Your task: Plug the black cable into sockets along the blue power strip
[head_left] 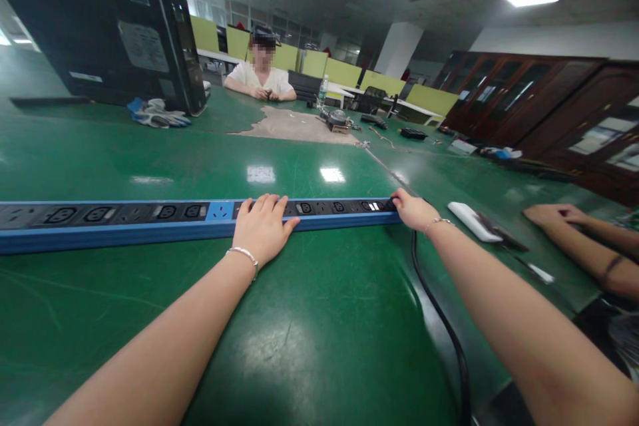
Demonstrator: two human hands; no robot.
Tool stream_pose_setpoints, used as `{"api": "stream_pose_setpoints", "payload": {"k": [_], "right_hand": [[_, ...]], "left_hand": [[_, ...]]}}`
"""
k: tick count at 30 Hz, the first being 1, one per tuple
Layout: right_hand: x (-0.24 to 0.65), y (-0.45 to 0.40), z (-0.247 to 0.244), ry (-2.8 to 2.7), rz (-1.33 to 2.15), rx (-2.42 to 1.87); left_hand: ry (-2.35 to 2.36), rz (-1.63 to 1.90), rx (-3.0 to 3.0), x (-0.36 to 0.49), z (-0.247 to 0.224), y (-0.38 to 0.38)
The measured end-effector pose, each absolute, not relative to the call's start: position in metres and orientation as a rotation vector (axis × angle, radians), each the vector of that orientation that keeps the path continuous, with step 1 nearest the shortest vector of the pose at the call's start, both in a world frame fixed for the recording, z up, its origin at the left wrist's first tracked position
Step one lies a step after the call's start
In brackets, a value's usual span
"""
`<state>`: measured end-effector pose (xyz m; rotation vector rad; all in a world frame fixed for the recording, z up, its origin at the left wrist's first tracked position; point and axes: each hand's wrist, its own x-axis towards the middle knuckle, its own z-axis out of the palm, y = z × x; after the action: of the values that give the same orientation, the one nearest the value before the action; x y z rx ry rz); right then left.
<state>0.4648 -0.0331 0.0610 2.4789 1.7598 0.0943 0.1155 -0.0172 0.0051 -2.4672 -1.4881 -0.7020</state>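
A long blue power strip (319,221) with black socket faces and one blue socket lies across the green table. My left hand (262,226) rests over its middle, palm down, fingers stretched across the top and thumb apart. At the strip's right end, my right hand (415,212) is closed with its fingertips around the end, next to a small dark part on the top face. Fingers there partly hide what they grip. From beneath that hand a black power cord (439,309) runs down toward the table's near edge.
A black computer case (114,33) stands at the back left, with work gloves (157,113) beside it. A person (262,73) sits across the table. At right are a white object (473,221) and another person's forearms (574,239). A bottle (323,89) stands farther back.
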Motion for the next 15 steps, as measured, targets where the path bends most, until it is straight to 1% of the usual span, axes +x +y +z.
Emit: {"api": "stream_pose_setpoints", "payload": {"k": [13, 15], "right_hand": [[0.461, -0.041, 0.058, 1.821, 0.071, 2.537], [0.461, -0.043, 0.065, 1.833, 0.109, 2.591]], "left_hand": [[-1.506, -0.723, -2.450, 0.116, 0.006, -0.016], [-1.512, -0.724, -2.451, 0.117, 0.005, -0.016]]}}
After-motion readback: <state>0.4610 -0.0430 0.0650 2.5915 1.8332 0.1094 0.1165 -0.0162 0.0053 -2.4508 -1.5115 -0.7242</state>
